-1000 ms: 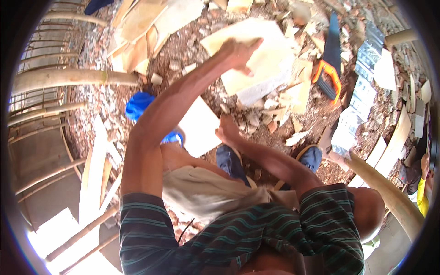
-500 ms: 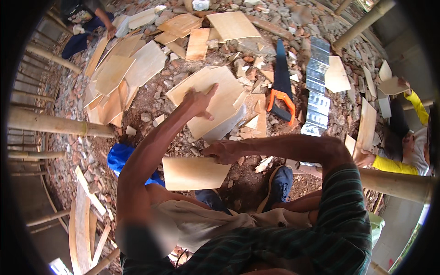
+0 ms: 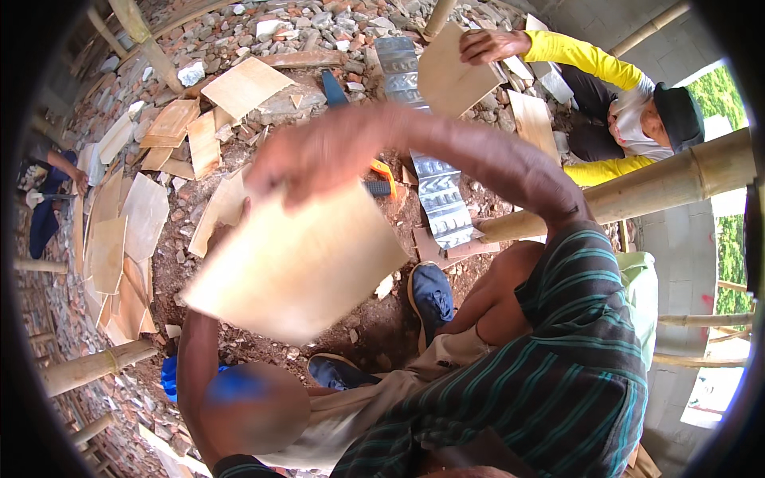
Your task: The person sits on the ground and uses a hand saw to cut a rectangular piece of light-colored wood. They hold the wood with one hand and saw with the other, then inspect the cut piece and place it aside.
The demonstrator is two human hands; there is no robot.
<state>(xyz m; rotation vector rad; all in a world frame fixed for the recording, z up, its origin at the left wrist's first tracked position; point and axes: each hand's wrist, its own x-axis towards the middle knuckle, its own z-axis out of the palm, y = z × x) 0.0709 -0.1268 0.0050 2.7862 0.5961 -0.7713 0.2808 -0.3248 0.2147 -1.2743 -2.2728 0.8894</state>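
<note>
A pale plywood sheet (image 3: 295,263) is held up at a tilt in front of me, blurred by motion. My right hand (image 3: 311,155), also smeared, is closed over its far edge. My left forearm (image 3: 198,342) runs up behind the sheet, which hides most or all of that hand. Past the sheet's far left corner another thin wood piece (image 3: 219,209) lies on the ground. Beyond my right forearm lies a handsaw with an orange and black handle (image 3: 382,180); the arm covers part of it. A perforated metal strip (image 3: 438,197) stretches out to the right of the saw.
Several plywood offcuts (image 3: 107,253) are heaped at left on brick rubble (image 3: 319,32). At upper right a co-worker in yellow sleeves (image 3: 586,60) holds a wood sheet (image 3: 454,76). Another person (image 3: 60,187) crouches far left. A bamboo pole (image 3: 637,195) crosses at right.
The view has swung to the right. My right hand has risen from near my knees, and a plywood sheet is now lifted before me. The co-worker at right has raised a sheet.
</note>
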